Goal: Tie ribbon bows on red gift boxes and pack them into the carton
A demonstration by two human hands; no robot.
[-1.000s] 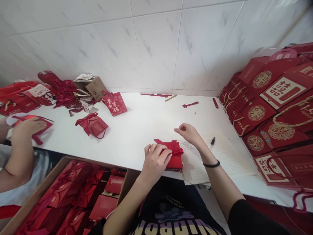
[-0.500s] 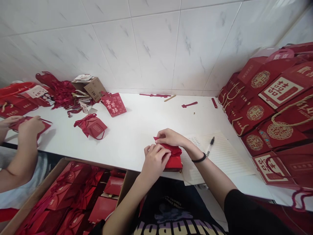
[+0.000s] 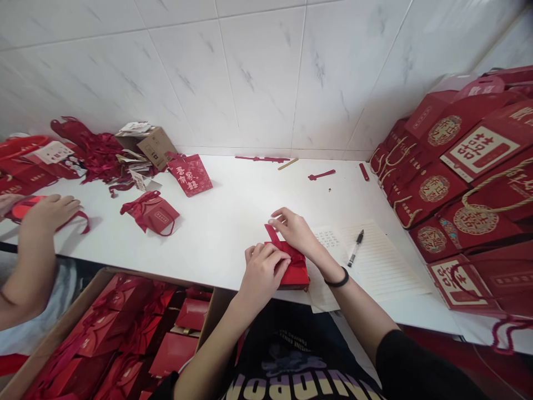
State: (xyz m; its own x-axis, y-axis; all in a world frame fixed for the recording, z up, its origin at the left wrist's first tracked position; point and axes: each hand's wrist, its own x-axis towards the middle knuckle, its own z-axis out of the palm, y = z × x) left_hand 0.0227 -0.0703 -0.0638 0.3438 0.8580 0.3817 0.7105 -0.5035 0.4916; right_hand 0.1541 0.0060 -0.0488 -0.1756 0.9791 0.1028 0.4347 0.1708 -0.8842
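A small red gift box (image 3: 296, 273) with a red ribbon (image 3: 273, 235) lies near the front edge of the white table (image 3: 233, 216). My left hand (image 3: 261, 272) rests curled on the box's left side, fingertips pressing the ribbon down. My right hand (image 3: 293, 229) is over the top of the box, its fingers pinching the ribbon. A black band circles my right wrist.
A lined sheet (image 3: 375, 261) with a black pen (image 3: 355, 248) lies right of the box. Red gift bags (image 3: 458, 183) pile up at right. Another person's hand (image 3: 49, 212) works on a red bag at left. A carton of red boxes (image 3: 125, 333) sits below the table edge.
My right hand came back from the paper side and took hold of the ribbon on top of the box. My left hand stayed on the box. The other person's hand shifted slightly.
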